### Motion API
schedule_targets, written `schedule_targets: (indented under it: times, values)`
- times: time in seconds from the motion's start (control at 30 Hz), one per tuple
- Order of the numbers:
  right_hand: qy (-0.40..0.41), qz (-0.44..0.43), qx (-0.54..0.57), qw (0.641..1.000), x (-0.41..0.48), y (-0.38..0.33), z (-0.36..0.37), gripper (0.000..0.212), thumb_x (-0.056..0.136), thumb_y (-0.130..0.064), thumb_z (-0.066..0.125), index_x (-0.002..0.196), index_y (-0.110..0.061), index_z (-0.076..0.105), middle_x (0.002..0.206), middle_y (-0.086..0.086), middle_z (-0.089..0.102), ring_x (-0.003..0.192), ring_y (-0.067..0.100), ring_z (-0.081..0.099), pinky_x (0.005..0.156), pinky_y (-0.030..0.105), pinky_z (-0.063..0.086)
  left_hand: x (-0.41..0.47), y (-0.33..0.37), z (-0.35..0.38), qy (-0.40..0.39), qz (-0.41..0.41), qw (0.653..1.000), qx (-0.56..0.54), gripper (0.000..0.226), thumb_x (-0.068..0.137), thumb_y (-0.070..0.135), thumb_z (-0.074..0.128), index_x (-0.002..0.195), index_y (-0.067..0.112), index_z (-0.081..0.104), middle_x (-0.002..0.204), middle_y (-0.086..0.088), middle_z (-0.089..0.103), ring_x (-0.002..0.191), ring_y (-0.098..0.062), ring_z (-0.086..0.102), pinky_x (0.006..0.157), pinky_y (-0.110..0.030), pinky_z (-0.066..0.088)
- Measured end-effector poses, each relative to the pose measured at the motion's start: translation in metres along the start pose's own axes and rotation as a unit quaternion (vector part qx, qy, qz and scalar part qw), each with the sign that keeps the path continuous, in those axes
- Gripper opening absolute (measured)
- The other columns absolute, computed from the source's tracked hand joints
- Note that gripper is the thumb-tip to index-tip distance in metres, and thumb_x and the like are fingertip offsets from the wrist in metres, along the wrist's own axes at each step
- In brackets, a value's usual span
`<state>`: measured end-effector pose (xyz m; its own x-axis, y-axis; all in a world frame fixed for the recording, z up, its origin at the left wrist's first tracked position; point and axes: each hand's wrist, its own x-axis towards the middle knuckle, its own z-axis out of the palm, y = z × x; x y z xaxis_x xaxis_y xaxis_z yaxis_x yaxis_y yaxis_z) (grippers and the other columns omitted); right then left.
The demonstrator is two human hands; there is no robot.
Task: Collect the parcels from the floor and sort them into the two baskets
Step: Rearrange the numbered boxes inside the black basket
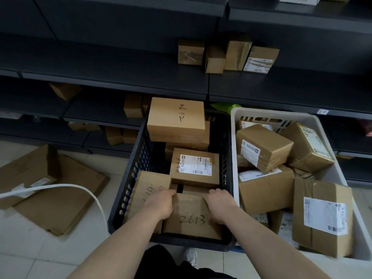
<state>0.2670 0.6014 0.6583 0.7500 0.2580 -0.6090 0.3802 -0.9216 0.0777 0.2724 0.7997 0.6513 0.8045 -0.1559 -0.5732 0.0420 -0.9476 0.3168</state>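
Note:
A black basket (pixel 128 190) stands on the floor in front of me, filled with several cardboard parcels. Both hands hold one brown parcel marked "2613" (pixel 192 218) at the basket's near end: my left hand (pixel 161 203) grips its left edge, my right hand (pixel 220 204) its right edge. Beside it to the right stands a white basket (pixel 234 137), heaped with several taped parcels that carry white labels. A tall stack topped by a flat box (pixel 176 115) rises at the black basket's far end.
Flat cardboard parcels (pixel 50 188) lie on the tiled floor at the left, with a white cable (pixel 60 186) arcing over them. Dark shelving (pixel 112 81) runs along the back and holds several small boxes (pixel 227 55). My legs and a shoe (pixel 191 256) are below the baskets.

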Motion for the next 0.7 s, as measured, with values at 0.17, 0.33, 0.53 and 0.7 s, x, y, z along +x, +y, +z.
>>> schedule_targets:
  times: [0.17, 0.33, 0.53, 0.7]
  values:
    - [-0.019, 0.004, 0.012, 1.000, 0.003, 0.002, -0.001, 0.048, 0.082, -0.020, 0.068, 0.128, -0.013, 0.056, 0.122, 0.011, 0.056, 0.113, 0.028, 0.053, 0.099, 0.037, 0.040, 0.003, 0.000, 0.001, 0.005, -0.004, 1.000, -0.024, 0.059, 0.092, 0.014, 0.057, 0.146, 0.030, 0.039, 0.138, -0.003, 0.045, 0.126, -0.021, 0.046, 0.108, -0.035, 0.040]
    - [-0.026, 0.035, 0.109, 0.993, 0.009, 0.004, -0.024, 0.039, 0.089, -0.009, 0.054, 0.127, -0.012, 0.058, 0.125, 0.011, 0.059, 0.112, 0.027, 0.058, 0.099, 0.038, 0.047, 0.012, 0.000, -0.017, 0.007, -0.003, 0.996, -0.089, 0.044, 0.095, 0.016, 0.053, 0.138, 0.027, 0.050, 0.141, 0.000, 0.048, 0.122, -0.015, 0.052, 0.102, -0.028, 0.044]
    - [0.181, 0.134, 0.457, 0.860, 0.043, 0.036, -0.096, 0.055, 0.097, -0.022, 0.055, 0.149, -0.014, 0.037, 0.147, 0.008, 0.047, 0.125, 0.024, 0.053, 0.092, 0.027, 0.045, 0.036, 0.004, -0.081, 0.274, -0.088, 0.907, -0.307, 0.033, 0.098, 0.022, 0.047, 0.130, 0.014, 0.050, 0.129, -0.009, 0.053, 0.110, -0.024, 0.057, 0.090, -0.032, 0.046]
    - [0.198, 0.144, 0.611, 0.753, 0.078, 0.050, -0.135, 0.057, 0.097, -0.020, 0.051, 0.151, -0.021, 0.033, 0.148, 0.004, 0.046, 0.128, 0.024, 0.051, 0.102, 0.030, 0.044, 0.063, -0.002, -0.135, 0.260, -0.110, 0.878, -0.386, 0.058, 0.102, 0.029, 0.041, 0.153, 0.014, 0.018, 0.158, -0.009, 0.017, 0.141, -0.032, 0.029, 0.114, -0.043, 0.030]
